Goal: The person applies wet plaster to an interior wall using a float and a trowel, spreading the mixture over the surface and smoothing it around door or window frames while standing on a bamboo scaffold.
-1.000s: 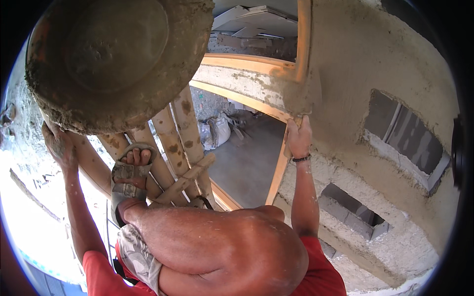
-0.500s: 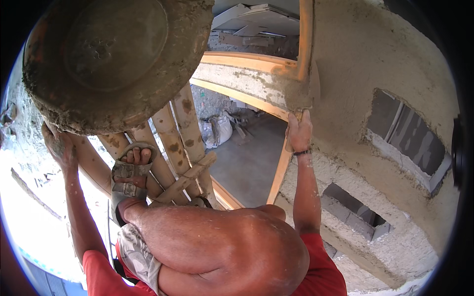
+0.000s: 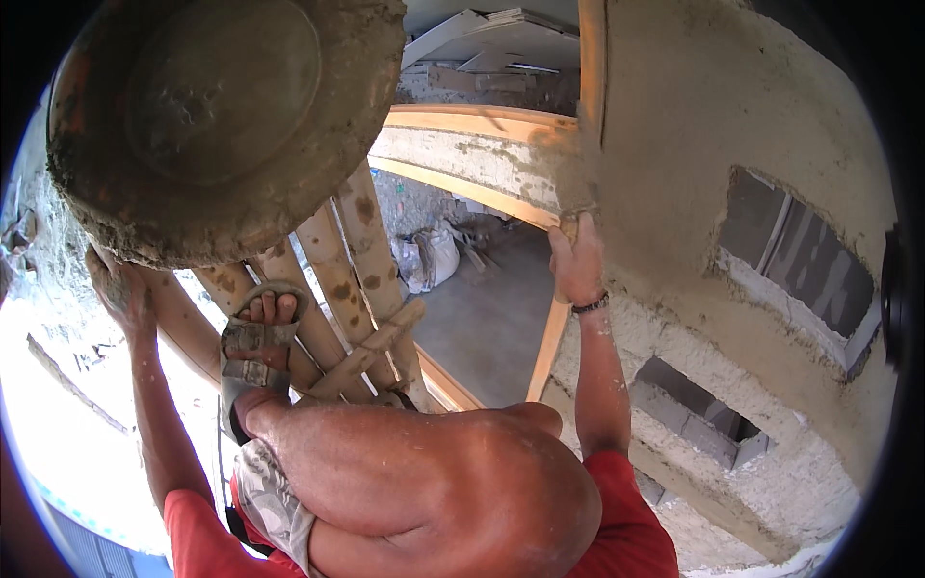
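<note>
Person's R hand [image 3: 579, 267] was closed round the handle of a small tool [image 3: 570, 229], thumb on one side, finger along the other. Tool sat at the end of the plastered strip [image 3: 462, 152] betw. two runs of wooden framing [image 3: 592, 58], up by the wall [image 3: 674, 144]; its blade was mostly hidden, shape unclear. R forearm ran almost straight up fr. the red sleeve, elbow barely bent, dark band at the wrist.

L arm reached up & slightly outward, well apart fr. the R. L hand [image 3: 125, 294], smeared grey, was just below the rim of the mortar-caked round basin [image 3: 352, 125], beside the slats [image 3: 371, 250]; fingers partly hidden, so couldn't tell if gripping or just resting. Sandaled foot [image 3: 260, 332] was on the slats, bent knee [image 3: 520, 482] betw. the arms.
</note>
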`<action>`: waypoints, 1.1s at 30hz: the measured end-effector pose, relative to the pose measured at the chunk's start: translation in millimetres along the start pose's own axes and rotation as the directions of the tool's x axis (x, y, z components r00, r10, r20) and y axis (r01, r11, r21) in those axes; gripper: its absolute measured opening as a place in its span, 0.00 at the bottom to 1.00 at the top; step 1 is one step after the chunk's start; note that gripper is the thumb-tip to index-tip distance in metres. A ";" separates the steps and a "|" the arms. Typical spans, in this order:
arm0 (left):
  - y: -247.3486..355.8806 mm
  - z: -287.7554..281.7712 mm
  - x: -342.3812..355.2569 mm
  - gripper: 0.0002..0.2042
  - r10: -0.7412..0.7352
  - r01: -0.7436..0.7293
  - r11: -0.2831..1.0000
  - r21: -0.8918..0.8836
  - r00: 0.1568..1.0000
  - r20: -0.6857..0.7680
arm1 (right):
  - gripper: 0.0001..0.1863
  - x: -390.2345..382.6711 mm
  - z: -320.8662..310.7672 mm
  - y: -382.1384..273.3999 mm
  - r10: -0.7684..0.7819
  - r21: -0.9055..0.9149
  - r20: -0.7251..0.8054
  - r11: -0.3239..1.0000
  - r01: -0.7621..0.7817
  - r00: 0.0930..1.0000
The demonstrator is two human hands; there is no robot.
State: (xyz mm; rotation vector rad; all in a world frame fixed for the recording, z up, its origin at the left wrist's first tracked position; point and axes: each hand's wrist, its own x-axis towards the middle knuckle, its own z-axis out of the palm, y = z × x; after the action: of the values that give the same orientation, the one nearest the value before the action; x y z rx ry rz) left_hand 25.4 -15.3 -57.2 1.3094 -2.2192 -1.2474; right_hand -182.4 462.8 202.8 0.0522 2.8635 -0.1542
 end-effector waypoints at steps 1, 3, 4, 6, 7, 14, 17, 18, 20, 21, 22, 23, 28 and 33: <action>2.6 1.0 -1.3 0.24 -0.015 0.015 1.000 -0.008 1.000 0.006 | 0.11 -5.3 -1.2 -7.4 0.077 0.067 -0.012 0.995 -0.076 0.997; -2.5 0.9 -1.6 0.23 0.016 -0.017 0.999 0.030 1.000 0.018 | 0.10 -9.6 -11.5 -6.1 0.145 0.202 -0.067 0.971 -0.129 0.987; -13.1 -0.8 0.2 0.23 0.063 -0.064 0.995 0.076 0.998 0.026 | 0.10 -9.9 -16.1 -3.8 0.182 0.269 -0.091 0.951 -0.152 0.979; -22.8 -3.2 1.0 0.22 0.115 -0.121 0.987 0.108 0.992 0.058 | 0.10 -10.1 -17.4 5.8 0.098 0.198 -0.066 0.977 -0.083 0.993; -24.0 -5.3 0.6 0.22 0.122 -0.130 0.987 0.093 0.989 0.081 | 0.11 -10.7 -18.4 8.2 0.058 0.161 -0.053 0.986 -0.048 0.997; -12.2 1.0 -0.3 0.21 0.057 -0.058 0.998 0.036 0.998 0.024 | 0.13 0.4 -3.4 3.0 0.103 0.115 -0.062 0.989 -0.095 0.993; -4.5 -0.2 -3.4 0.22 0.065 -0.064 0.997 -0.050 0.998 0.022 | 0.14 7.0 1.0 2.0 0.111 0.073 -0.057 0.992 -0.107 0.992; -5.0 -0.1 -3.2 0.22 0.058 -0.058 0.998 -0.023 0.998 0.005 | 0.14 9.5 3.1 6.8 0.103 0.061 -0.061 0.993 -0.100 0.993; -6.3 1.0 -2.8 0.23 0.044 -0.043 0.999 0.029 0.999 -0.027 | 0.15 12.2 4.9 10.3 0.111 0.047 -0.065 0.993 -0.108 0.992; -5.9 -0.3 -2.6 0.28 0.015 -0.015 1.000 -0.003 1.000 0.017 | 0.15 12.4 5.7 9.1 0.129 0.046 -0.064 0.991 -0.126 0.990; -4.9 -2.9 -2.4 0.33 -0.012 0.014 0.999 -0.034 0.998 0.063 | 0.16 12.9 6.1 8.4 0.146 0.046 -0.064 0.989 -0.144 0.987; -4.3 -4.1 -2.2 0.38 -0.038 0.045 0.997 -0.064 0.993 0.109 | 0.16 14.3 7.7 12.0 0.140 0.027 -0.069 0.990 -0.138 0.988; 3.6 -0.5 -3.3 0.22 -0.048 0.049 0.999 -0.020 0.999 0.006 | 0.16 21.5 15.4 8.2 0.177 0.054 -0.077 0.983 -0.174 0.981; -14.4 1.1 -1.3 0.22 0.113 -0.113 0.993 0.016 0.994 -0.001 | 0.13 52.2 16.9 9.5 -0.093 -0.051 -0.128 0.995 0.087 0.987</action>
State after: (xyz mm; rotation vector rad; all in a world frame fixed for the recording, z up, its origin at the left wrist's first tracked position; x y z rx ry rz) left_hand 33.8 -16.8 -68.9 1.1721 -2.2721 -1.1893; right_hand -227.6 471.5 171.5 -0.0791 2.9997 -0.1077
